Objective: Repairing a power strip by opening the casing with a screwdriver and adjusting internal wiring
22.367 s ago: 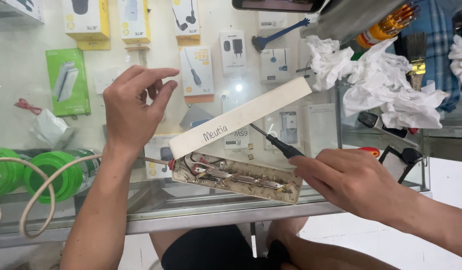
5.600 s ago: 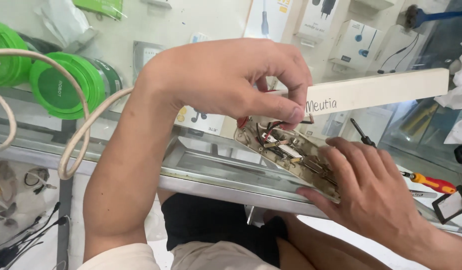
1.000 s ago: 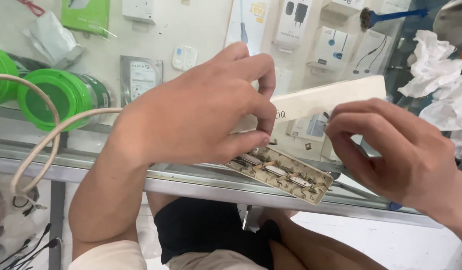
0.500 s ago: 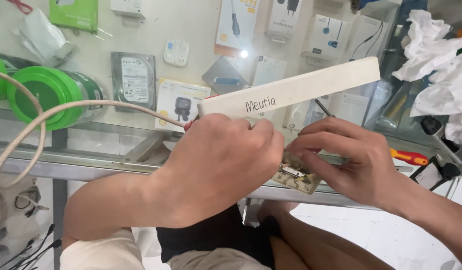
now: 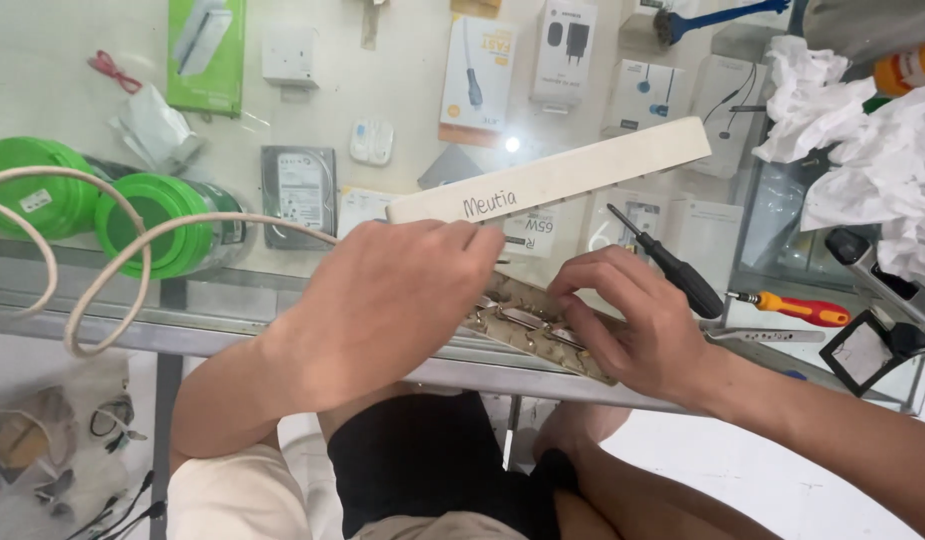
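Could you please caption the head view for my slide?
Both hands, left hand and right hand, work on an opened power strip base on a glass counter.

On the counter (image 5: 282,330): two screwdrivers, one black-handled (image 5: 672,268) and one orange-handled (image 5: 792,308) beside it; two green reels (image 5: 162,225) (image 5: 27,195); one cream cover strip (image 5: 552,172).

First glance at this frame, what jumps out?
Both hands meet mid-frame on an opened power strip base at the glass counter's edge: the left hand covers its near end, the right hand presses the other. Its cream cover lies just behind, and a green cable reel sits far left.
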